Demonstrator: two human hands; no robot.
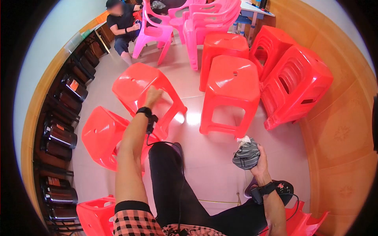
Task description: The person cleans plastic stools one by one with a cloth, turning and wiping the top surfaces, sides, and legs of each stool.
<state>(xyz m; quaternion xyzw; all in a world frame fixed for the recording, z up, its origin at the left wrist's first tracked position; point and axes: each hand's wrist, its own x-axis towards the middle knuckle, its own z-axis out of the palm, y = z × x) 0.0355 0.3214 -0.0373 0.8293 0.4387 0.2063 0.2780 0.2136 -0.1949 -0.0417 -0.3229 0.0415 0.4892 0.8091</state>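
While the right hand (260,164) holds a gray striped cloth bundle (245,156), the left hand (154,96) is at a red plastic stool's (134,82) edge, finger closure unclear.

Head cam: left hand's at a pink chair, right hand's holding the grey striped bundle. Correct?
One miss: the left hand is at a red stool, as the head view shows. The rest stands: the right hand is holding the grey striped bundle.
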